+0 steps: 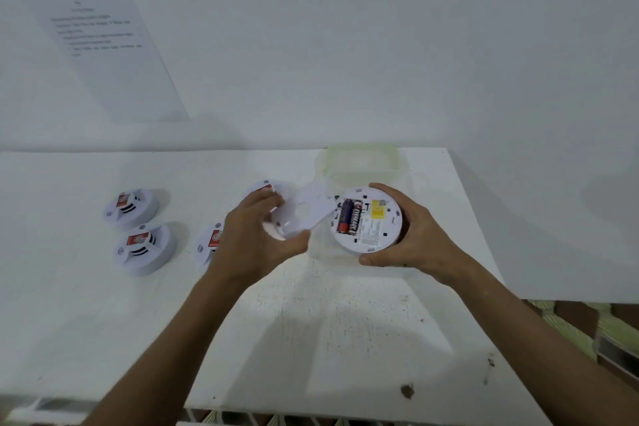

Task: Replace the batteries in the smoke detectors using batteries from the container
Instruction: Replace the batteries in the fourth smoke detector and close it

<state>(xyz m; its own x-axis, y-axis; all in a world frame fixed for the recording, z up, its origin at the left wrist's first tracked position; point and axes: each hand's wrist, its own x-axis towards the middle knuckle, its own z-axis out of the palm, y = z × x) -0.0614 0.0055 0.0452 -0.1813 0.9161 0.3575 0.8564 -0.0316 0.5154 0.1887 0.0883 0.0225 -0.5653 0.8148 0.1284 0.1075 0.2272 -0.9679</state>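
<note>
Between the person's two hands, held just above the white tabletop (328, 322), is the work of the moment. The right hand (411, 235) cups a round white plastic smoke detector (368, 221) turned back-side up, fingers curled round its far rim and thumb pressed on the near edge, so the battery bay faces the person and stays steady. Two black-and-red cylindrical batteries (347, 216) lie side by side in that bay, on the side away from the right palm, beside a yellow label (378, 214). The left hand (257, 239) is closed on a round white plastic back cover (304, 213), thumb under its near edge and fingers over the top, holding it clear of the detector so the bay stays open. I cannot tell whether these batteries are the old ones or fresh ones. Just beyond the right fingertips sits a pale translucent plastic container (363, 162); its contents are too faint to make out. Beyond and below the left knuckles another white detector (264, 187) peeks out, a third (211, 242) sits partly hidden behind the left wrist, and two more white detectors with red stickers (133, 207) (145, 247) rest face up well apart to the left, probably waiting their turn or finished.
</note>
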